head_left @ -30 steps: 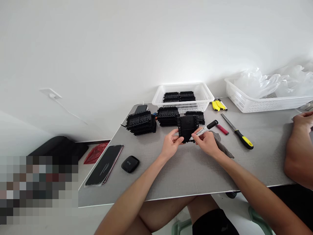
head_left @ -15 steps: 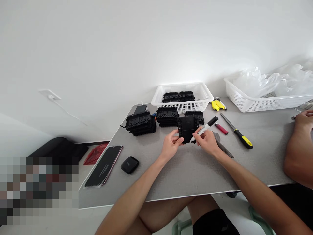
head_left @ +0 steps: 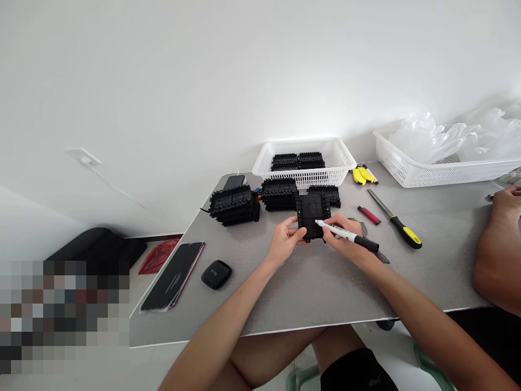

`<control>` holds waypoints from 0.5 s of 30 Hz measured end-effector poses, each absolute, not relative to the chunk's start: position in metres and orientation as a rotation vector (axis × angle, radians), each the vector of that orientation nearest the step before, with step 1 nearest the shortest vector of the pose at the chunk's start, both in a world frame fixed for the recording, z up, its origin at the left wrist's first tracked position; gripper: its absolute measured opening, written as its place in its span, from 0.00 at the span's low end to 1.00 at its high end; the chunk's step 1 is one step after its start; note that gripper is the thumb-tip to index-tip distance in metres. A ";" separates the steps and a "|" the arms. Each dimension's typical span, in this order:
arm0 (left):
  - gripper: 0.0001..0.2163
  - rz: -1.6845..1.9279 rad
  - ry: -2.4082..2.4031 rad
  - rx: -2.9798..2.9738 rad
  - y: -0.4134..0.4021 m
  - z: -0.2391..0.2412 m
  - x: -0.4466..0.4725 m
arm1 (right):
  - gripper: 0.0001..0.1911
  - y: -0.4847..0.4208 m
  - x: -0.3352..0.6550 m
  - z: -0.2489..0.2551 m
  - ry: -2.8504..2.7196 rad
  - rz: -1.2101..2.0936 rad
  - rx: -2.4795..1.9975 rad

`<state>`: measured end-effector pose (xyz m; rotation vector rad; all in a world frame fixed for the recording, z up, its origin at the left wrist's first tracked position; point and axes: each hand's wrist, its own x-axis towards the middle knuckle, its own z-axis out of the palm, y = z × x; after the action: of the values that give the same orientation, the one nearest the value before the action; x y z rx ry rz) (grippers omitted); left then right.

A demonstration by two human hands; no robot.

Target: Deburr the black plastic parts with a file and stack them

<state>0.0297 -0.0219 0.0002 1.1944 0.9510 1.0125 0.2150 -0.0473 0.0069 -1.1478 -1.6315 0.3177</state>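
Observation:
My left hand point(head_left: 286, 239) grips a flat black plastic part with toothed side edges point(head_left: 312, 213) by its lower left corner, the thumb on its face. The part is held tilted up above the table. In my right hand point(head_left: 344, 236) is a white marker pen point(head_left: 342, 232), its black end pointing right and its tip at the lower middle of the part's face. Behind the part lie stacks of similar black plastic parts point(head_left: 279, 194), with another stack point(head_left: 232, 203) farther left. Partly hidden under my right hand is a grey piece, perhaps cloth point(head_left: 382, 257).
A white basket point(head_left: 301, 178) with more black parts stands behind. To the right are a red lighter point(head_left: 369, 215), a file point(head_left: 401, 228), yellow-handled tool point(head_left: 362, 175) and basket of plastic bags point(head_left: 448, 174). A phone point(head_left: 173, 277) and black case point(head_left: 216, 274) lie left. Another person's arm point(head_left: 499, 250) rests at right.
The marker has swung round in my right hand: its black end has dropped from upper right to lower right, and its tip has moved up onto the part's face. My left hand keeps its hold.

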 end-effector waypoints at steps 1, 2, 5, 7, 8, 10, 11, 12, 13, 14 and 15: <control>0.34 1.012 0.952 1.196 -0.022 0.000 0.030 | 0.03 -0.047 0.215 0.006 -1.643 0.296 -1.157; 0.34 1.012 0.952 1.197 -0.022 0.000 0.030 | 0.03 -0.046 0.215 0.005 -1.656 0.271 -1.166; 0.35 1.012 0.950 1.196 -0.022 0.000 0.030 | 0.03 -0.045 0.216 0.003 -1.679 0.231 -1.162; 0.35 1.013 0.946 1.192 -0.022 0.000 0.030 | 0.03 -0.045 0.216 0.002 -1.683 0.225 -1.148; 0.34 1.015 0.945 1.191 -0.022 0.001 0.031 | 0.03 -0.045 0.216 0.002 -1.681 0.220 -1.150; 0.34 1.018 0.944 1.192 -0.023 0.002 0.031 | 0.04 -0.045 0.216 0.003 -1.668 0.213 -1.164; 0.34 1.018 0.942 1.193 -0.023 0.003 0.031 | 0.04 -0.045 0.216 0.004 -1.664 0.214 -1.167; 0.34 1.018 0.941 1.193 -0.024 0.003 0.032 | 0.04 -0.045 0.216 0.005 -1.660 0.215 -1.168; 0.33 1.018 0.940 1.193 -0.025 0.004 0.032 | 0.05 -0.046 0.216 0.005 -1.660 0.216 -1.166; 0.33 1.017 0.939 1.194 -0.025 0.005 0.032 | 0.05 -0.046 0.216 0.006 -1.663 0.218 -1.161; 0.33 1.015 0.940 1.193 -0.026 0.005 0.032 | 0.05 -0.046 0.216 0.006 -1.669 0.217 -1.158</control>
<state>0.0323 -0.0256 0.0052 1.1934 0.9402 1.0150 0.2162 -0.0457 0.0058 -1.1579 -1.6693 0.2167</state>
